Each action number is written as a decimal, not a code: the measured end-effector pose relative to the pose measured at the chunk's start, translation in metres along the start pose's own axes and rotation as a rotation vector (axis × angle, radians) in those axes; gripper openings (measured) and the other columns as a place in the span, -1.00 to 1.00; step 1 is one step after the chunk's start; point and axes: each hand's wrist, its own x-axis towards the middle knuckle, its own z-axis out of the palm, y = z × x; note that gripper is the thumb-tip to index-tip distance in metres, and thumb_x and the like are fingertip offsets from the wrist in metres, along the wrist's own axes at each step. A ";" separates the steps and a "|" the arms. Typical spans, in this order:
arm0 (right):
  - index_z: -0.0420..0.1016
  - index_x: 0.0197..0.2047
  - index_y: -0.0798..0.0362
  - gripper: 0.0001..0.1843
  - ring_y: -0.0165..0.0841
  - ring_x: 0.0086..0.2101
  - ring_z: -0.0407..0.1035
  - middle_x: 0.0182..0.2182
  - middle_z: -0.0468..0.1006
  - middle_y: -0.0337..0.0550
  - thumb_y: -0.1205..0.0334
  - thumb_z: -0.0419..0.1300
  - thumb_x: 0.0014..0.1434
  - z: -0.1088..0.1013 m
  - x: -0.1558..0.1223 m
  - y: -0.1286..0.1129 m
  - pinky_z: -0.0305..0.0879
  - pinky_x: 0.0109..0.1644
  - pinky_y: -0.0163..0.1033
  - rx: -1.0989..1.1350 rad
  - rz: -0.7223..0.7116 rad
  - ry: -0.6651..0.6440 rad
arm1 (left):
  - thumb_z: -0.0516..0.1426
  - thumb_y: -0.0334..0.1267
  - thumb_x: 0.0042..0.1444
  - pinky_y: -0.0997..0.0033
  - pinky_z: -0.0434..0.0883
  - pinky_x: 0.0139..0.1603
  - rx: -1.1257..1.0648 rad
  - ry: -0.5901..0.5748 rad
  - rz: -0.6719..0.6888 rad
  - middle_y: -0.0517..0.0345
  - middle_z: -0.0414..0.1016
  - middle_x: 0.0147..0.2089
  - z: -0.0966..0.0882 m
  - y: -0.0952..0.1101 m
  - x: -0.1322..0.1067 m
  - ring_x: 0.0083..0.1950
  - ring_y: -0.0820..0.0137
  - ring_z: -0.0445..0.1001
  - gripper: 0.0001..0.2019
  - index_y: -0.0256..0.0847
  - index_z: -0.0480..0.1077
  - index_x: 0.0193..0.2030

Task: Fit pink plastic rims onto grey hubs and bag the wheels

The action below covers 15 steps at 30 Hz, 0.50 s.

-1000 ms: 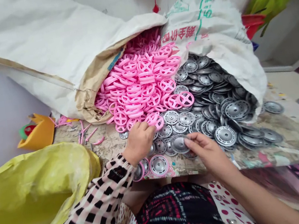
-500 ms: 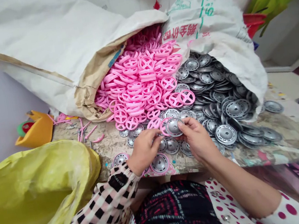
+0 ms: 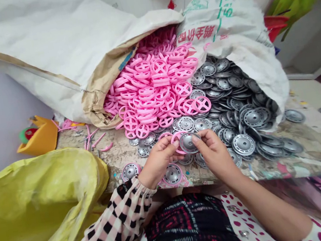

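Note:
My left hand (image 3: 163, 157) pinches a pink plastic wheel ring (image 3: 176, 137) by its left side. Between the thumb and fingers of my right hand (image 3: 214, 148) is a silver-grey hubcap disc (image 3: 188, 143). The disc overlaps the ring's right part; whether the two are joined I cannot tell. Just beyond my hands lie loose grey discs and the heap of pink rings (image 3: 144, 94). Below, by the table edge, a grey disc seated in a pink ring (image 3: 172, 174) lies flat, with another such wheel (image 3: 130, 171) to the left.
A white paper sack (image 3: 46, 45) spills pink rings; a woven sack (image 3: 262, 53) at right spills grey discs (image 3: 244, 144). At the left front stands a yellow bag (image 3: 94, 162). An orange container (image 3: 40, 134) and pink scraps (image 3: 90, 137) sit at the table's left end.
My left hand has closed on the pink ring and brought it up beside the grey disc. My right hand keeps its hold on the disc. The view has shifted slightly.

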 end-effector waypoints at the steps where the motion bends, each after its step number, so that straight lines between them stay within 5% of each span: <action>1: 0.29 -0.29 0.01 -0.75 -0.38 -0.37 0.30 -0.37 0.41 -0.25 0.00 0.16 0.19 0.000 -0.001 -0.001 0.26 -0.25 -0.25 -0.049 -0.020 0.007 | 0.29 -0.18 -0.02 0.44 0.46 -0.29 0.025 -0.007 0.017 0.18 0.45 -0.30 0.001 -0.001 -0.002 -0.36 0.49 0.45 -0.69 -0.27 0.41 -0.18; 4: 0.27 -0.29 0.00 -0.75 -0.38 -0.33 0.32 -0.27 0.45 -0.19 0.01 0.19 0.17 -0.002 -0.004 -0.003 0.27 -0.22 -0.24 -0.161 -0.088 0.013 | 0.30 -0.16 -0.03 0.42 0.46 -0.28 0.079 -0.029 0.048 0.15 0.46 -0.28 0.005 -0.002 -0.007 -0.33 0.46 0.45 -0.66 -0.27 0.41 -0.14; 9: 0.23 -0.10 -0.04 -0.67 -0.42 -0.46 0.29 -0.41 0.38 -0.31 0.00 0.20 0.15 -0.005 -0.004 0.000 0.24 -0.39 -0.30 -0.117 -0.045 -0.097 | 0.27 -0.19 0.01 0.41 0.45 -0.24 0.122 -0.044 0.088 0.11 0.48 -0.20 0.008 0.000 -0.016 -0.25 0.43 0.45 -0.69 -0.24 0.40 -0.12; 12: 0.24 0.03 -0.05 -0.61 -0.37 -0.36 0.37 -0.34 0.46 -0.26 0.02 0.16 0.18 -0.009 -0.002 -0.001 0.31 -0.28 -0.25 -0.066 -0.016 -0.254 | 0.24 -0.22 0.04 0.43 0.44 -0.21 0.228 -0.062 0.122 0.09 0.47 -0.14 0.007 0.000 -0.021 -0.17 0.40 0.44 -0.72 -0.24 0.39 -0.10; 15: 0.41 -0.09 -0.01 -0.75 -0.31 -0.21 0.40 -0.21 0.52 -0.16 0.07 0.12 0.22 -0.010 -0.005 -0.006 0.30 -0.10 -0.17 -0.163 -0.074 -0.337 | 0.19 -0.24 0.08 0.44 0.41 -0.21 0.362 -0.037 0.177 0.11 0.45 -0.17 0.005 -0.002 -0.023 -0.17 0.40 0.41 -0.76 -0.23 0.41 -0.11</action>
